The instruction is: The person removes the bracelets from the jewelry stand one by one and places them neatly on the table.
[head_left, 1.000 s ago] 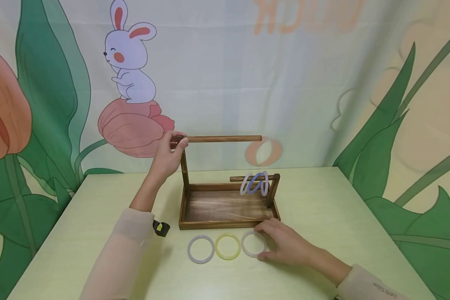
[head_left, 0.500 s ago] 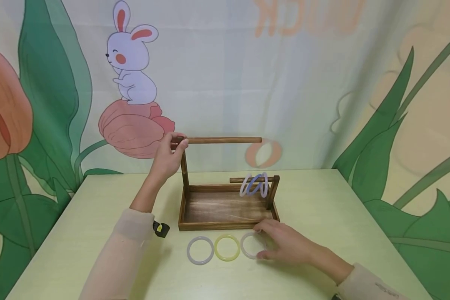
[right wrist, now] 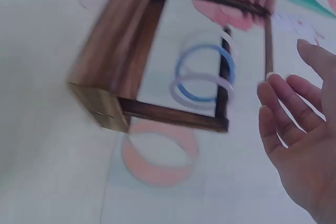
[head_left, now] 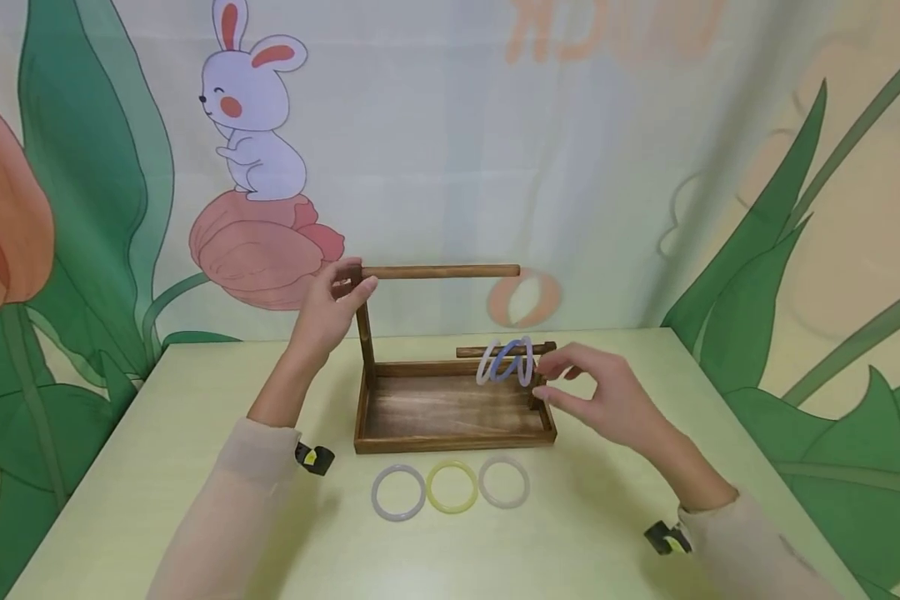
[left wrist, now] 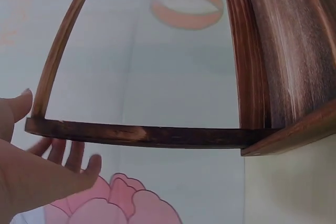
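The right hand has left the clear ring on the bench, so that ring lies at 5 o'clock from the tray. It's up at 3 o'clock now, fingers apart, holding nothing. The yellow ring is at 6, the grey ring at 7. At 10 the left hand holds the tall post. Three rings hang on the low bar between 1 and 2. Fingertips hide some short post; I can't tell if they touch. The right wrist view is blurry.

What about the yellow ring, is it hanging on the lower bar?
No, the yellow ring lies on the table between two paler rings.
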Demonstrator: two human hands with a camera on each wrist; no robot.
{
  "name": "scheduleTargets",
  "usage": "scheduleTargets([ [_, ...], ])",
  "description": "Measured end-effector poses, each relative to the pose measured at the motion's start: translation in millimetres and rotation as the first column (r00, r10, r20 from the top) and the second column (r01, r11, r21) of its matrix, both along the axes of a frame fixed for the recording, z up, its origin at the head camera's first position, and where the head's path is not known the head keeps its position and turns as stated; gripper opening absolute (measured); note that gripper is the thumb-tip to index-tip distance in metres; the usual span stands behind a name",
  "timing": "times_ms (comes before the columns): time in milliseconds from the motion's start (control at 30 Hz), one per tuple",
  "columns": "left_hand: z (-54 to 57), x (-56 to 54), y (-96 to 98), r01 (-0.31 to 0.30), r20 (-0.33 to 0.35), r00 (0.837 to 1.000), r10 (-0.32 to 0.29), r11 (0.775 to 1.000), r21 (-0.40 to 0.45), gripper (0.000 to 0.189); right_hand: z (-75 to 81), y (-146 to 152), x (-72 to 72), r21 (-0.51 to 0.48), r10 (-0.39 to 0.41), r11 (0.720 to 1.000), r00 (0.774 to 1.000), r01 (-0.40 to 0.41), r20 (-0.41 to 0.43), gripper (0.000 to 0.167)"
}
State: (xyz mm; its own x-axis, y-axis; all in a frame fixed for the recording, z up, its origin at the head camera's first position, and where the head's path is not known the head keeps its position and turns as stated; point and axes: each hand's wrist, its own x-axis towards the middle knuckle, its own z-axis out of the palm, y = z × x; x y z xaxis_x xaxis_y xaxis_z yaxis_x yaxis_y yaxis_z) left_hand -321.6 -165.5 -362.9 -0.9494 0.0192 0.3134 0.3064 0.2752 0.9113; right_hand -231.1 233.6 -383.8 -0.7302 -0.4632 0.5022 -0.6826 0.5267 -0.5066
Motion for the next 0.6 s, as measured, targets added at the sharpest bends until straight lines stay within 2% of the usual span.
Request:
scheduleTargets([
  [100,2.0,14.0,0.9,-0.104,-0.027,0.994,0.104,0.994,0.019,0.071,6.8,2,-10.1,-0.079,-0.077,0.994,0.997,0.076,0.0,0.027],
  [200,0.1,34.3,4.4,-0.227,-0.097,0.967,0.236,0.97,0.093,0.062,7.9,4,-19.2,-0.138,-0.12,0.983,0.993,0.118,0.0,0.03],
  [267,-4.4,48.7,7.5,-0.262,-0.123,0.953,0.277,0.957,0.127,0.051,6.0,5,-25.6,-0.154,-0.138,0.979,0.99,0.137,0.004,0.031],
  [300,-7.0,55.8,9.3,-0.257,-0.123,0.954,0.273,0.957,0.133,0.047,4.1,6,-29.1,-0.157,-0.144,0.977,0.99,0.144,0.009,0.031],
  [367,-11.6,68.3,13.1,-0.208,-0.104,0.97,0.218,0.973,0.103,0.041,-0.2,8,-35.7,-0.151,-0.16,0.975,0.987,0.161,0.023,0.032],
  [467,-17.0,81.9,19.8,-0.079,-0.069,0.995,0.078,0.997,-0.017,0.036,-8.0,12,-45.0,-0.146,-0.175,0.972,0.982,0.183,0.064,0.034],
  [533,-19.7,86.9,25.3,0.023,-0.06,0.998,-0.029,0.995,-0.1,0.038,-13.3,14,-49.2,-0.151,-0.183,0.969,0.978,0.196,0.095,0.034],
  [600,-23.0,89.4,31.8,0.108,-0.057,0.991,-0.119,0.979,-0.171,0.042,-19.3,16,-52.4,-0.168,-0.185,0.964,0.973,0.207,0.134,0.033],
])
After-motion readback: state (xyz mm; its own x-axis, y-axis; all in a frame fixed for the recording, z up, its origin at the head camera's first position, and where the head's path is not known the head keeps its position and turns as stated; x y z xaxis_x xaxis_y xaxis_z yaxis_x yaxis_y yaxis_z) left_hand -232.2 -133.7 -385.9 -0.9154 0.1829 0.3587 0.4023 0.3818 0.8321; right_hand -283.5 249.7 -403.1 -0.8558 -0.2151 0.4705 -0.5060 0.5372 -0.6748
